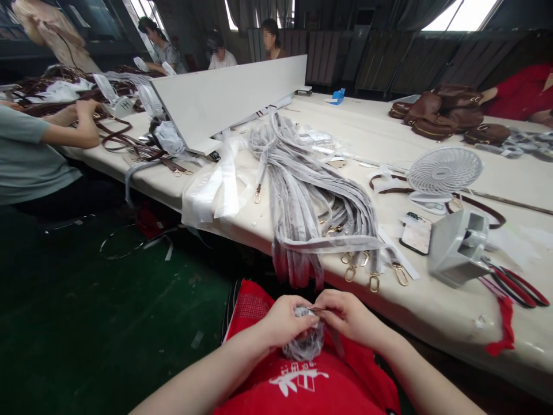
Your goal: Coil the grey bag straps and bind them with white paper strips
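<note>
Close to my red apron (345,380), my left hand (285,320) is closed around a crumpled bundle in clear plastic wrap (305,346). My right hand (352,317) touches the left at the fingertips and pinches a thin brown strap (336,340), part of which hangs below the fingers. How the strap joins the bundle is hidden by my fingers. Just beyond my hands, a heap of plastic-wrapped straps (319,202) drapes over the table edge, with several gold clasps (374,282) at its ends.
On the cream table (432,311) are a tape dispenser (453,248), red-handled scissors (518,286), a phone (416,233) and a white fan (444,170). Clear plastic sleeves (216,190) lie left of the straps, below a white divider (242,95). Brown bags (449,109) sit far right; co-workers surround the table.
</note>
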A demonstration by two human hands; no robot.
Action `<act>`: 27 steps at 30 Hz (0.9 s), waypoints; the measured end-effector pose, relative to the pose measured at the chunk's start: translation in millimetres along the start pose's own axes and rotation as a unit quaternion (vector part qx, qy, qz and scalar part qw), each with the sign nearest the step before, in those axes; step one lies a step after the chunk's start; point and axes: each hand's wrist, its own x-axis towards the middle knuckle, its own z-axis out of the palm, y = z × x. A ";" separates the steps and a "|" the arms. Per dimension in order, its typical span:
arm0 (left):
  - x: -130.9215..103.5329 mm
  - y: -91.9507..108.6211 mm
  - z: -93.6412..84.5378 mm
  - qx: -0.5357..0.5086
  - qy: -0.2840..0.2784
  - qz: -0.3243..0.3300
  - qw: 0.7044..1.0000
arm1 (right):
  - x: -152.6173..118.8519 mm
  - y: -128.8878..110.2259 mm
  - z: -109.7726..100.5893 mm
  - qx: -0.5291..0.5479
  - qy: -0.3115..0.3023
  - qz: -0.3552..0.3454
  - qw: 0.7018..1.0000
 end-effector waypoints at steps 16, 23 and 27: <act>30.8 45.3 36.3 -0.075 0.005 0.091 0.993 | -47.7 4.2 7.8 -0.199 0.281 -0.040 0.938; 38.6 52.9 49.5 -0.004 -0.026 0.142 0.990 | -60.3 -1.8 -4.2 -0.341 0.256 -0.118 0.897; 42.1 47.3 41.9 0.025 -0.027 0.161 0.986 | -80.8 12.7 -70.4 -0.353 0.391 -0.066 0.847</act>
